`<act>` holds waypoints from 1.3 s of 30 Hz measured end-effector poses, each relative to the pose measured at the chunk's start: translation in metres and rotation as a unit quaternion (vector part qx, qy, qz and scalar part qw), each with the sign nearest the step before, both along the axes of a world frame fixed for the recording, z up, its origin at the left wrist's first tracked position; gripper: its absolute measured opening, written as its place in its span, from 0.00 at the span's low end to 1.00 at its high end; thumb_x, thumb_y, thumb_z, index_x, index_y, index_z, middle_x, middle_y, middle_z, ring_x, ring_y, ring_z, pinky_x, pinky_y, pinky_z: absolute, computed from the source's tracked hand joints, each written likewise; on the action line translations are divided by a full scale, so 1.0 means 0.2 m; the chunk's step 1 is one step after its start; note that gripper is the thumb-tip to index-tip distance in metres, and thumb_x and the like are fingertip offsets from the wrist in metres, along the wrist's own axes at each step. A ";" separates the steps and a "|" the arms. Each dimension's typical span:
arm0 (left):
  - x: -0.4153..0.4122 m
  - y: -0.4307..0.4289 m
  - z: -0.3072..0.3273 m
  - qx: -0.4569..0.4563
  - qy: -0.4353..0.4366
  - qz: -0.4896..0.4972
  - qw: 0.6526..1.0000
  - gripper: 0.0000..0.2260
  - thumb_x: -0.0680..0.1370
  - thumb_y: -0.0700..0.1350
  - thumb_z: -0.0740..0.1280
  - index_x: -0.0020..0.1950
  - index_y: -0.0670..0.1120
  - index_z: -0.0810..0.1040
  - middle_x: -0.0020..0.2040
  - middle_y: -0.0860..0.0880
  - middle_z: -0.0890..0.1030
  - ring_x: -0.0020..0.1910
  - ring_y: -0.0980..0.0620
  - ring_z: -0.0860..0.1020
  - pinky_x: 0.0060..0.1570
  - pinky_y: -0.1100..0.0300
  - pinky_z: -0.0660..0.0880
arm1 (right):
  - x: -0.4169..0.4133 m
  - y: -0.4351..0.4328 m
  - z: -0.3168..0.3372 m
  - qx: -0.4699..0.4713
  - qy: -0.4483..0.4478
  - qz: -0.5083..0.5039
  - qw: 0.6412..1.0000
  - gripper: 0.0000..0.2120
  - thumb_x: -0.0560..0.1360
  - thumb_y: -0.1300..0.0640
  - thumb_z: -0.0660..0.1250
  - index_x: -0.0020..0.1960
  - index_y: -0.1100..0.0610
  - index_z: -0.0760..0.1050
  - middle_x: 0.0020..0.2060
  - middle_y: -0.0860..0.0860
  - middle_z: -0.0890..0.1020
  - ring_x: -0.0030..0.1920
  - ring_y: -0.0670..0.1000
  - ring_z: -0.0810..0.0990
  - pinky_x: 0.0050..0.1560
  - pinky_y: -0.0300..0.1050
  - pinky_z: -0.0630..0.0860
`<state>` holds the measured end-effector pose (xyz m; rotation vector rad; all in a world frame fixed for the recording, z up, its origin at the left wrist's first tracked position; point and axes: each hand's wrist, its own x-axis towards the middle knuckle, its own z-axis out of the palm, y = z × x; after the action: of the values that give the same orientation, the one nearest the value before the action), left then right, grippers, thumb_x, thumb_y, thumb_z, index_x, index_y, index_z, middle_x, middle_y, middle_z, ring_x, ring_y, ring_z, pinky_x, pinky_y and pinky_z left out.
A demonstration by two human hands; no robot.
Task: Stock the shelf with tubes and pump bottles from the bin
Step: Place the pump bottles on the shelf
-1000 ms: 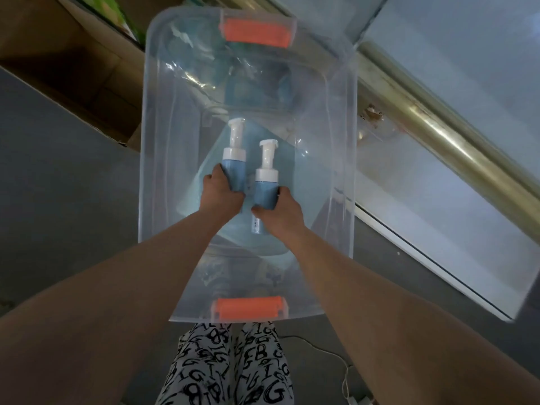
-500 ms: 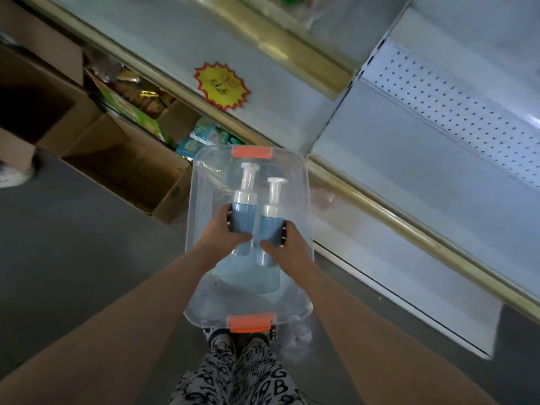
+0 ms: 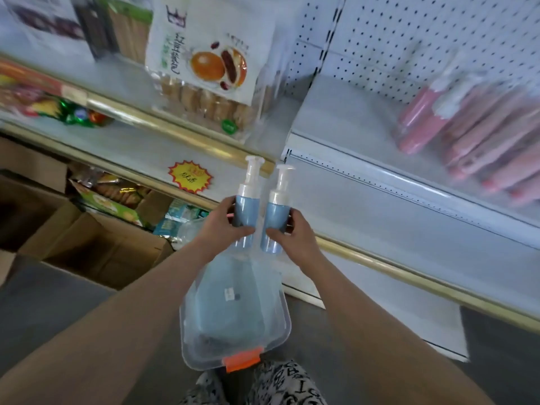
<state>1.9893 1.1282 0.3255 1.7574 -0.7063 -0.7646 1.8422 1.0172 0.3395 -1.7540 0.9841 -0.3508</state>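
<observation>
Two pump bottles: left hand grips one, right hand the other.
Done: pink tubes lie on shelf.
Left: shelving both bottles.

Left blue plastic pump bottle, white pump head: upright, held in the air. Right blue plastic pump bottle: upright, just beside it at 3 o'clock. Clear plastic bin, orange latch: below both, at 6 o'clock
</observation>
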 end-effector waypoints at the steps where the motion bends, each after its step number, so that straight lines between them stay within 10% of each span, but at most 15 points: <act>1: 0.01 -0.02 0.05 -0.008 -0.010 -0.005 1.000 0.32 0.66 0.38 0.78 0.67 0.46 0.71 0.57 0.47 0.80 0.54 0.47 0.80 0.51 0.49 0.79 | -0.01 -0.02 0.05 -0.010 -0.006 -0.010 1.000 0.28 0.72 0.57 0.75 0.68 0.54 0.68 0.57 0.48 0.78 0.56 0.48 0.78 0.59 0.46 0.76; 21: -0.13 -0.91 0.79 -0.152 -0.062 -0.070 0.984 0.31 0.68 0.36 0.77 0.68 0.45 0.70 0.59 0.47 0.78 0.51 0.54 0.78 0.38 0.69 0.77 | -0.06 -0.85 0.78 -0.157 -0.118 -0.097 0.976 0.26 0.71 0.57 0.74 0.66 0.53 0.70 0.52 0.46 0.79 0.51 0.46 0.78 0.54 0.44 0.77; 39: 0.06 -1.50 0.71 -0.126 -0.052 0.009 0.991 0.34 0.66 0.38 0.78 0.69 0.48 0.69 0.60 0.50 0.77 0.56 0.50 0.78 0.56 0.48 0.78 | 0.31 -1.78 0.61 -0.111 -0.122 -0.220 0.961 0.26 0.74 0.63 0.66 0.70 0.55 0.64 0.57 0.55 0.77 0.56 0.57 0.77 0.51 0.48 0.74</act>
<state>2.0020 0.8283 0.4678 1.5790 -0.8179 -0.5491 1.9050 0.6610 0.4614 -1.6250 1.1834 -0.9709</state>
